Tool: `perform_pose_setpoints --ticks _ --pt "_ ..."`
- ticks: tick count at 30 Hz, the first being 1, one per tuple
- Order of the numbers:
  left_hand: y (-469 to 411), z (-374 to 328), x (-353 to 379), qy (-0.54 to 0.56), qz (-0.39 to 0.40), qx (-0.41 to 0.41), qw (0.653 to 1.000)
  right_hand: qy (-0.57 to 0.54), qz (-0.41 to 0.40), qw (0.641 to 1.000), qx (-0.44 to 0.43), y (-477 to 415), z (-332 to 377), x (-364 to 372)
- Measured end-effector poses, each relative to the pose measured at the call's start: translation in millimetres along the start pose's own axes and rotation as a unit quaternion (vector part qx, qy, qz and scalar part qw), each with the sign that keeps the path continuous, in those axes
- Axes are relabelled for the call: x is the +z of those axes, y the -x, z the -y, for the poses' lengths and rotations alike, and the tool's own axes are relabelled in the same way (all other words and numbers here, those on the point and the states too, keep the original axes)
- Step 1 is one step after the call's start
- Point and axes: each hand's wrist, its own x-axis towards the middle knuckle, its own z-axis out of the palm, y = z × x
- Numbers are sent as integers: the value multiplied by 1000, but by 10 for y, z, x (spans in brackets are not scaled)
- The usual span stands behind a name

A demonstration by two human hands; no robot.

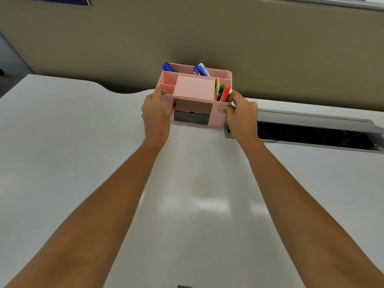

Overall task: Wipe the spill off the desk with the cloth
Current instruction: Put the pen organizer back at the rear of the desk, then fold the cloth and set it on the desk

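At the far edge of the desk [83, 163], both hands clamp a pink organizer [195, 88].

Left hand [155, 113] wraps the organizer's left wall, thumb on the front face; right hand [241, 115] holds the right wall, thumb on the front beside the dark drawers [192, 113], so each grip is closed on it. Blue pens [202, 70] stand in its back compartments, an orange marker [225, 93] and a green one in the right front one, just beside the right fingers. Behind it runs a tan partition [187, 38]; whether the two touch is unclear. Just right of it lies an open cable tray [311, 134] sunk in the desk. Near it on the left, the back edge curves inward. Bare white surface spreads wide toward the viewer, with a glossy patch between the forearms. No cloth is in view; a small dark thing [184, 286] shows at the bottom edge, too cut off to tell.
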Motion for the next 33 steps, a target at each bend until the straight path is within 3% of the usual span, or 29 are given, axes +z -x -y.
perform_pose_setpoints --ticks 9,15,18,25,33 --pt "119 115 -186 65 60 -4 996 -8 -14 1000 6 147 -12 -50" --pt "518 1 -367 78 66 -85 991 -20 -72 997 15 526 54 -248" --pt "826 -113 -527 70 90 -106 988 -71 -61 995 21 855 89 -426" --pt "1960 -343 -942 113 227 -34 967 -139 -63 986 67 1836 143 -757" --pt "2989 -414 -1271 63 186 -108 975 -97 -56 988 110 2859 198 -1127"
